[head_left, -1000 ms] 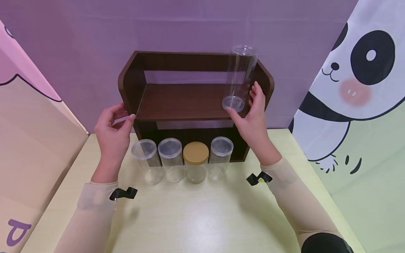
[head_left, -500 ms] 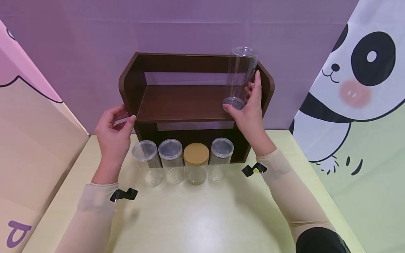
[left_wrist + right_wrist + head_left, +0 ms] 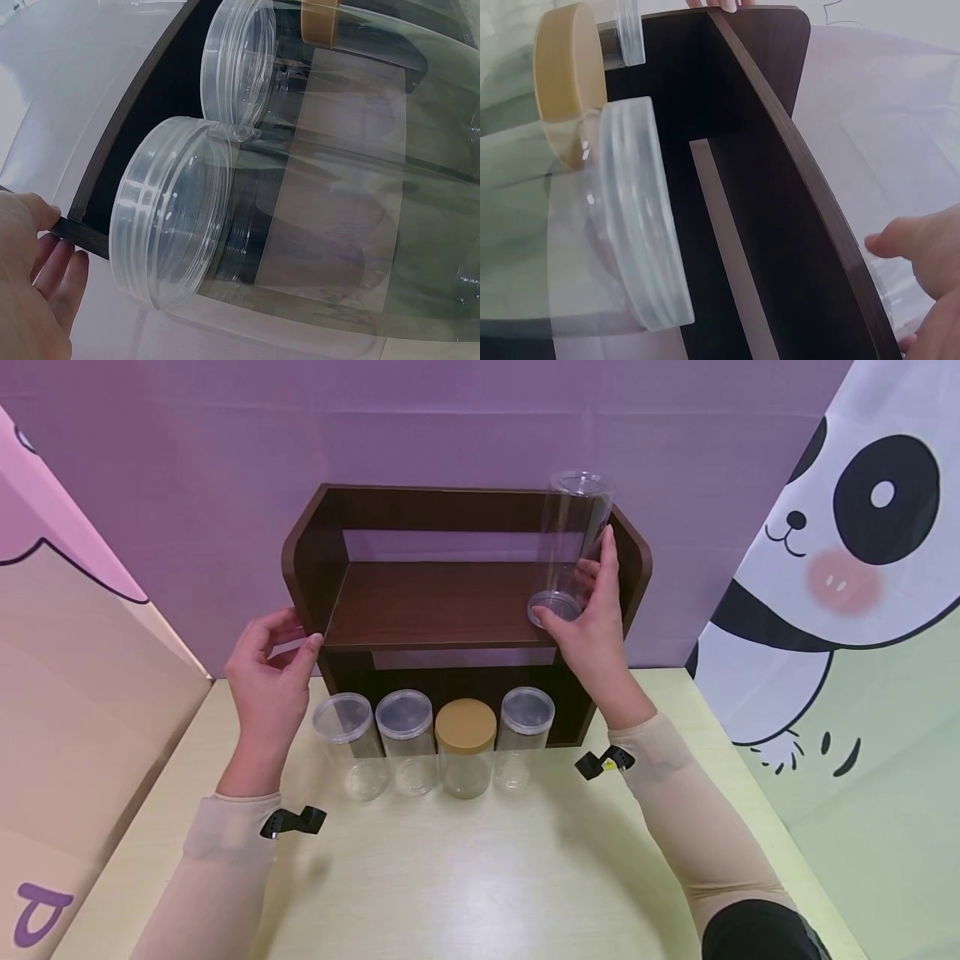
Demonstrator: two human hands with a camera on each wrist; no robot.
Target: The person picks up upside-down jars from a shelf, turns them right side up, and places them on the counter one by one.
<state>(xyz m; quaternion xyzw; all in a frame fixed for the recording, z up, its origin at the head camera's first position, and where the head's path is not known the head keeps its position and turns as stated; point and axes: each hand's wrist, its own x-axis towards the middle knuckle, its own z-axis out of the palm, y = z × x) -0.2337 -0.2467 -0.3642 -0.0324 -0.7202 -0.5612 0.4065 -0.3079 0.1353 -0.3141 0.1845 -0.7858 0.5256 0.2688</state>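
A tall clear jar (image 3: pixel 572 527) stands upright at the right end of the upper board of a dark brown wooden shelf (image 3: pixel 438 602). My right hand (image 3: pixel 581 585) holds the jar low down, thumb at its base in front and fingers up its right side. My left hand (image 3: pixel 296 631) grips the front edge of the shelf's left side panel (image 3: pixel 105 195), thumb on the front. The wrist views show each hand only partly: the left hand (image 3: pixel 34 285) beside the panel edge, the right hand (image 3: pixel 922 259) outside the shelf's right panel (image 3: pixel 795 195).
Several shorter jars stand in a row on the yellow table (image 3: pixel 465 877) in front of the shelf: clear-lidded jars (image 3: pixel 342 718) (image 3: pixel 403 714) (image 3: pixel 527 710) and one tan-lidded jar (image 3: pixel 465 727). A purple wall is behind, printed panels at both sides.
My right hand rose a little and closed its fingers against the tall jar's side, where a second ago it lay open beside the base. The left hand and the jars have stayed put.
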